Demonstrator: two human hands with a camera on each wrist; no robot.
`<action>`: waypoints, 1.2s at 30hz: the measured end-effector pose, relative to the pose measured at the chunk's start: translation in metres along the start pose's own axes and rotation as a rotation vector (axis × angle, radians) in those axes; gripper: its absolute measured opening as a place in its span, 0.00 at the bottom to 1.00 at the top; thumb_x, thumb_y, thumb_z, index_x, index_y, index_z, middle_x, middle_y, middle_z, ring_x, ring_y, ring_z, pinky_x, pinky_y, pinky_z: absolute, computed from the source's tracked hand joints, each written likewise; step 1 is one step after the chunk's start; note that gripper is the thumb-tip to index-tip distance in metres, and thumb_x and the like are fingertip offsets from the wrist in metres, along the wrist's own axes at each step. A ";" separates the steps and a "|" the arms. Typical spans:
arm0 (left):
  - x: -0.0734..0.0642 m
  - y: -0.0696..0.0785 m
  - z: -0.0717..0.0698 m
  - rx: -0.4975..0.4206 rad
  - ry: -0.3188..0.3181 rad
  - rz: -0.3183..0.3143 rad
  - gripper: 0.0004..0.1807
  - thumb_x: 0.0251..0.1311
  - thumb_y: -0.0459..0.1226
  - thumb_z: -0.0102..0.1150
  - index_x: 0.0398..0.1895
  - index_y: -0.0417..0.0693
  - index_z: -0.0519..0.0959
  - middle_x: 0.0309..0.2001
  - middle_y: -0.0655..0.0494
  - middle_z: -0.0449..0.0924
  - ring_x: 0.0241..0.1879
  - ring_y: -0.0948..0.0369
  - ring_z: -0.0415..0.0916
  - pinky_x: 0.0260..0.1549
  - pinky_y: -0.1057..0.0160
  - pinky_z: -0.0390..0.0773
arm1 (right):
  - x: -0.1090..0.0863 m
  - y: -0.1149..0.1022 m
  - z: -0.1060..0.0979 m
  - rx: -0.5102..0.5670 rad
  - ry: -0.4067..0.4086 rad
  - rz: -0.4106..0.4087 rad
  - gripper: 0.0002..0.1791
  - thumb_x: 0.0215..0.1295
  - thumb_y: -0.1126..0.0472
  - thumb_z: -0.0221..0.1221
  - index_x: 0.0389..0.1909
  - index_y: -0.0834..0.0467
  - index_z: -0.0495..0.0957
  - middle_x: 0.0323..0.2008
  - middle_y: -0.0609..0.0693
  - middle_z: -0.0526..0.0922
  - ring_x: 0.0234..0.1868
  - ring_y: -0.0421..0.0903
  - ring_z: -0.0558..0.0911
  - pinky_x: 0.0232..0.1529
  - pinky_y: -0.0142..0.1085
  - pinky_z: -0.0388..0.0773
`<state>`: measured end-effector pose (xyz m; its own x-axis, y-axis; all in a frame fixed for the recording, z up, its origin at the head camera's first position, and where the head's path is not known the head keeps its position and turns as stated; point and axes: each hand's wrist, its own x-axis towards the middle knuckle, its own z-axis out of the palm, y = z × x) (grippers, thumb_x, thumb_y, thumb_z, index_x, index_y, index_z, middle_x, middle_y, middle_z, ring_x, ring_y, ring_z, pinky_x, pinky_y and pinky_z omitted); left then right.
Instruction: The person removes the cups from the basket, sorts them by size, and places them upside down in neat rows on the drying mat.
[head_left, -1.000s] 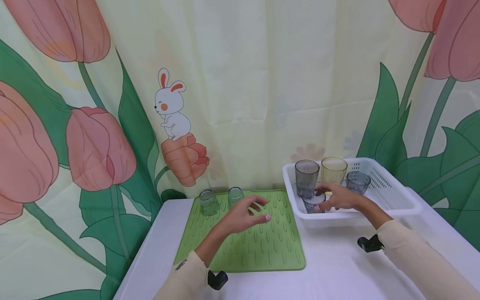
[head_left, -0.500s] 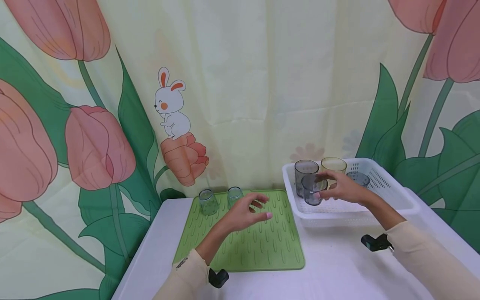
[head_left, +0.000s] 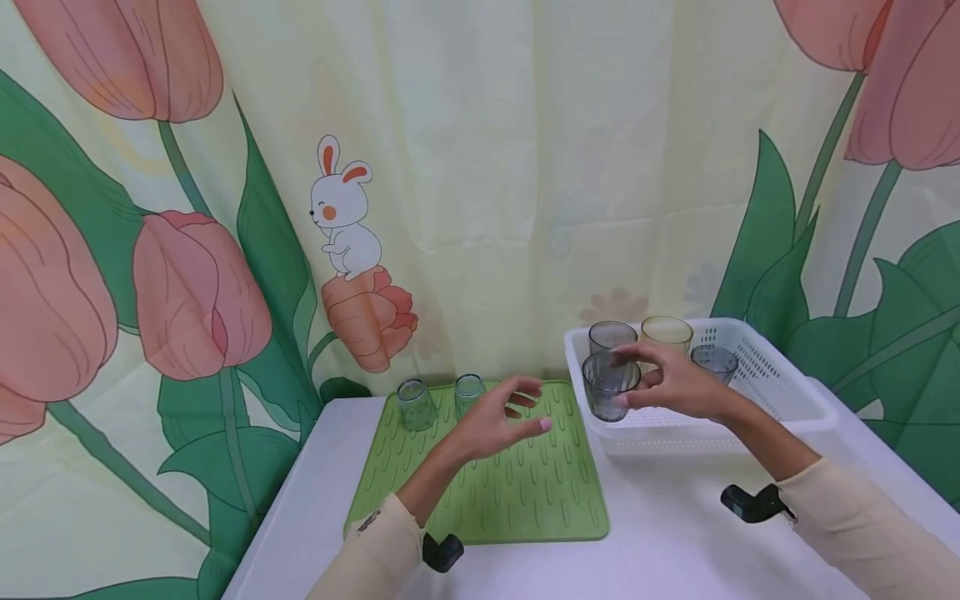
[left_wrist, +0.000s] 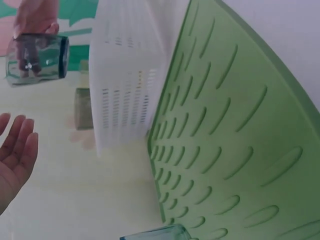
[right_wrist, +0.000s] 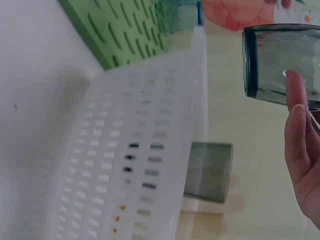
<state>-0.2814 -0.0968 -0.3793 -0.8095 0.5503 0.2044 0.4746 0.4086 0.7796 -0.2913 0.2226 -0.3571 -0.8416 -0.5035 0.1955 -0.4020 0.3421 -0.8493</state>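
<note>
My right hand [head_left: 678,385] holds a short smoky grey drinking glass [head_left: 609,388] by its side, thumb and fingers on the wall. The glass is raised above the left part of the white basket [head_left: 795,404], with its rim upward. In the right wrist view the thumb and fingers [right_wrist: 298,132] lie along the clear wall of this glass. Over the green ribbed mat [head_left: 525,500] hovers my left hand [head_left: 498,423], fingers loosely bent and nothing in them. Two small greenish glasses [head_left: 417,407] stand bottom-up at the mat's back left, one partly behind the left hand.
Inside the basket stand a tall grey glass [head_left: 609,335], a tall amber glass [head_left: 667,330] and a low grey-blue glass [head_left: 716,362]. Basket and mat sit side by side on a white-covered table [head_left: 660,533]. A printed curtain [head_left: 487,208] hangs close behind.
The right hand has lifted the short grey glass from the basket floor and brought it slightly left and toward me. The left hand has barely moved.
</note>
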 end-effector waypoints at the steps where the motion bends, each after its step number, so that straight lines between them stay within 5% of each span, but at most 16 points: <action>1: 0.000 0.002 0.000 -0.006 -0.001 0.005 0.32 0.63 0.49 0.66 0.67 0.50 0.70 0.61 0.55 0.76 0.59 0.57 0.76 0.57 0.59 0.76 | -0.001 -0.002 0.003 0.002 -0.003 -0.015 0.38 0.59 0.63 0.69 0.68 0.65 0.64 0.61 0.65 0.72 0.29 0.47 0.87 0.35 0.36 0.82; 10: 0.000 0.014 0.006 -0.030 -0.028 0.028 0.37 0.61 0.51 0.67 0.71 0.51 0.66 0.64 0.53 0.73 0.61 0.56 0.74 0.58 0.61 0.76 | -0.007 -0.016 0.026 -0.006 -0.029 -0.093 0.37 0.58 0.64 0.71 0.67 0.65 0.67 0.59 0.67 0.73 0.26 0.44 0.84 0.31 0.35 0.81; 24: 0.000 0.022 0.013 0.010 -0.081 0.041 0.43 0.57 0.50 0.72 0.73 0.49 0.64 0.67 0.52 0.71 0.61 0.60 0.72 0.60 0.53 0.76 | -0.011 -0.012 0.055 0.058 -0.060 -0.074 0.38 0.58 0.64 0.71 0.67 0.67 0.65 0.61 0.68 0.72 0.26 0.41 0.83 0.31 0.35 0.81; 36: -0.004 0.021 0.017 0.060 -0.103 0.045 0.41 0.55 0.49 0.73 0.71 0.49 0.67 0.63 0.58 0.74 0.56 0.64 0.73 0.56 0.61 0.77 | -0.012 -0.008 0.068 0.089 -0.071 -0.071 0.36 0.57 0.63 0.71 0.65 0.65 0.67 0.60 0.67 0.73 0.26 0.41 0.84 0.32 0.36 0.82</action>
<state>-0.2626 -0.0780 -0.3738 -0.7485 0.6399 0.1744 0.5323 0.4228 0.7334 -0.2537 0.1715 -0.3862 -0.7835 -0.5795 0.2243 -0.4234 0.2338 -0.8752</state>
